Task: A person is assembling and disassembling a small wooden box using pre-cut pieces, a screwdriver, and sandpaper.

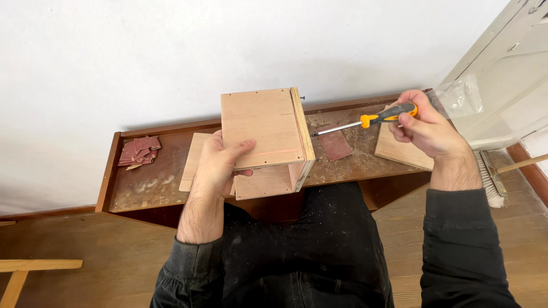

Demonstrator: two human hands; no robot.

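Observation:
My left hand (220, 162) grips the near left side of a plywood box (265, 131) that stands on a low brown bench (145, 185), thumb lying across its top panel. My right hand (425, 128) holds a screwdriver (365, 121) with a grey and orange handle. Its metal tip points left, close to the box's right edge. A small dark screw (301, 98) sticks out near the box's far right corner.
A pile of reddish sandpaper scraps (138, 151) lies at the bench's left end. One sandpaper sheet (334, 144) and a plywood board (399, 151) lie to the right of the box. A clear plastic bag (459, 97) and a brush (494, 177) are at the right.

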